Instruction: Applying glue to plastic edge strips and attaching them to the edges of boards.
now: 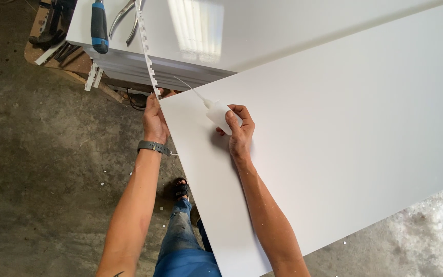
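A large white panel lies flat in front of me. My left hand grips its near left corner and pinches a white notched edge strip that curves up and away from that corner. My right hand rests on the panel and holds a small white squeeze bottle. The bottle's long thin nozzle points toward the panel's corner edge. A grey watch sits on my left wrist.
A second white board lies behind, with a blue-handled tool and metal pliers on it. Stacked panels and wood scraps sit at its left end. Concrete floor lies below; my sandalled foot stands under the panel edge.
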